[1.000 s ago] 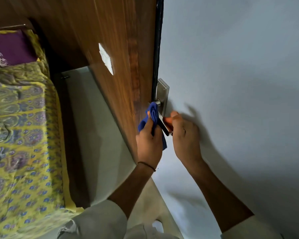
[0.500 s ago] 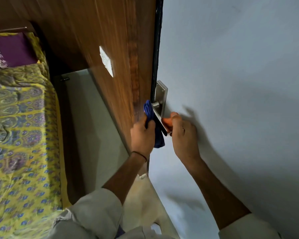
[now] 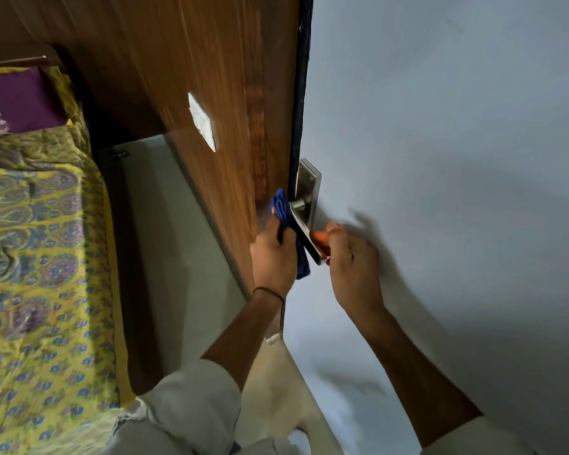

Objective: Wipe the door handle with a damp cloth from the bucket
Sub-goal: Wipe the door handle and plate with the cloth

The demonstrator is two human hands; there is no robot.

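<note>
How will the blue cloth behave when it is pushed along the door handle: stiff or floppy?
Probably floppy: the blue cloth bunches in folds in the left hand and its tail hangs limp. It likely moulds around the door handle rather than sliding off.

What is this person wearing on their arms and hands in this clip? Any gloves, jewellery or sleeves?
No gloves: both hands are bare. The left hand has a thin dark cord bracelet at the wrist. The right hand shows nothing worn on its wrist. Both forearms are bare, with loose off-white sleeves pushed up toward the elbows.
</note>
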